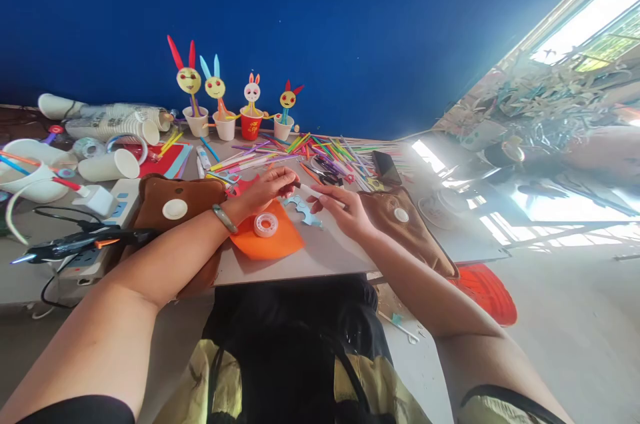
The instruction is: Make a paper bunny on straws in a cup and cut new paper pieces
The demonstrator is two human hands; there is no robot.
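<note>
Over the table, both my hands meet at a slim white marker [307, 190] with a dark end. My left hand [267, 189], a bangle on its wrist, pinches at the dark end. The white barrel lies in the fingers of my right hand [344, 206]. Beneath them is an orange sheet [280, 241] with a roll of clear tape [265, 225] resting on it. Just under the fingers lies a light blue cut-out with a scalloped edge [303, 212]. Red paper [241, 185] shows partly behind my left hand.
Rabbit-faced figures in cups [223, 125] line the blue wall. Colourful pipe cleaners [325, 151], scissors [327, 174] and a phone [386, 167] lie behind my hands. Brown cushions [407, 231] flank the work spot. At left are a glue gun [85, 241], a power strip [123, 201] and paper cups [113, 165].
</note>
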